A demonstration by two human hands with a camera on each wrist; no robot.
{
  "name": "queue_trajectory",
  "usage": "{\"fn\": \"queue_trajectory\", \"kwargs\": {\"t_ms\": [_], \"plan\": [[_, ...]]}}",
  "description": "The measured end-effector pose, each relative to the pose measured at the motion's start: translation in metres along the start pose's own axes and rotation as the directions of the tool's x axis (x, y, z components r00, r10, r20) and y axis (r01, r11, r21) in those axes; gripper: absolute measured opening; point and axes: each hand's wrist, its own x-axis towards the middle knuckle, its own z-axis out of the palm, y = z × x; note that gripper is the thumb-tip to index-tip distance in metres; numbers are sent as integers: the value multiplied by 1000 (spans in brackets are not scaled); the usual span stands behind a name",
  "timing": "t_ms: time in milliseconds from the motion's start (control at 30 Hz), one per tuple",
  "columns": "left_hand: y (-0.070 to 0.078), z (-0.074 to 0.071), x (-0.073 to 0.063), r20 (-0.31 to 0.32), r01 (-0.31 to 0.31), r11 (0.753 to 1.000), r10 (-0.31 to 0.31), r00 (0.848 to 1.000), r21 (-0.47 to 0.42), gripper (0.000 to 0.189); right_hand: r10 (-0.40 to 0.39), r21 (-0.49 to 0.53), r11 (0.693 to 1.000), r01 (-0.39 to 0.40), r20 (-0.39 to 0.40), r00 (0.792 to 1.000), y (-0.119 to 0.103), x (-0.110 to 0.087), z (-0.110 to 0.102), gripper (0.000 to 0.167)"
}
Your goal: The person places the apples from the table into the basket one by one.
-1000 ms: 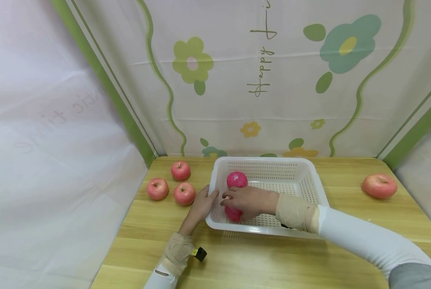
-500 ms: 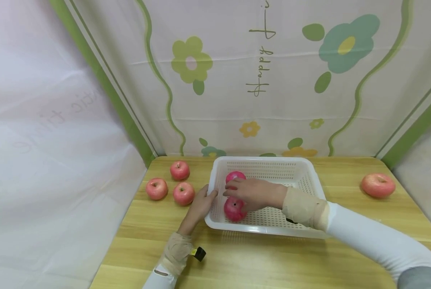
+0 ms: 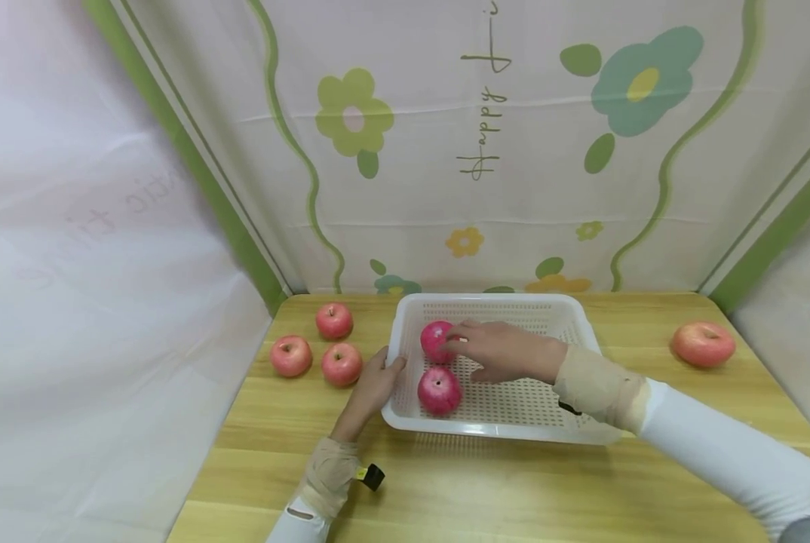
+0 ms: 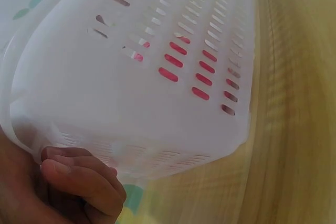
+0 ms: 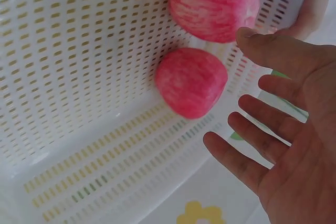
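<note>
A white perforated plastic basket (image 3: 496, 431) stands on the table, with two deep pink apples at its left end. The nearer apple (image 3: 440, 391) shows its top; the farther apple (image 3: 435, 342) is partly covered by my right fingers in the head view. My left hand (image 3: 375, 386) grips the basket's left rim, its fingers (image 4: 86, 179) curled in the left wrist view. Over the basket is my right hand (image 3: 507, 352), holding nothing. In the right wrist view its fingers are spread and nearly straight, beside the two apples.
Three lighter pink apples (image 3: 342, 364) sit on the wooden table (image 3: 513, 490) left of the basket. One larger apple (image 3: 704, 344) lies near the right edge. A flower-printed cloth (image 3: 405, 188) hangs behind the table.
My right hand has left the nearer apple and moved right and slightly away, uncovering that apple. The left hand stays on the basket rim.
</note>
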Motion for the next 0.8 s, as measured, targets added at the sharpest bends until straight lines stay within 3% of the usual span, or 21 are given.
{"fn": "queue_trajectory", "kwargs": {"t_ms": [333,800], "plan": [[0,0,1,-13,1,1000,-1,1000,19,50,106,71,992,-105,-15,994,22,-30,-5,62],[0,-1,0,7,8,1000,-8,1000,-10,50,176,32,984,-175,-34,984,46,-57,-3,59]]}}
